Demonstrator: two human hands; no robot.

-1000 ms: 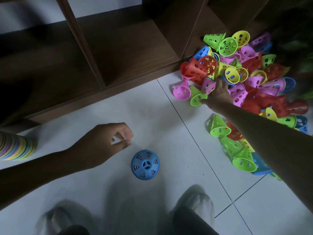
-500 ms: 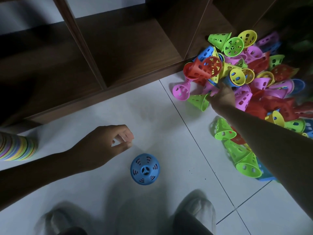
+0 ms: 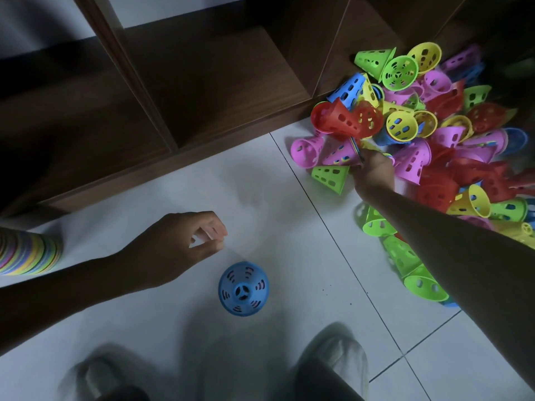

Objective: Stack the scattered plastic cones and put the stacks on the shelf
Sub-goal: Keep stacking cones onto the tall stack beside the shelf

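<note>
The right hand (image 3: 375, 172) gripped a pink cone (image 3: 341, 154) at the pile's (image 3: 451, 134) near edge; best lifted clear before nesting. The left hand (image 3: 179, 247), loosely curled, held nothing, beside the blue cone (image 3: 243, 288).

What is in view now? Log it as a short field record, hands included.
left hand: loosely curled, holding nothing, above the floor
right hand: reaching into the cone pile, grip hidden
blue cone: standing alone on the white tiles, wide end down
striped stack: at the left edge
shelf: dark wood; visible compartments hold no cones
</note>
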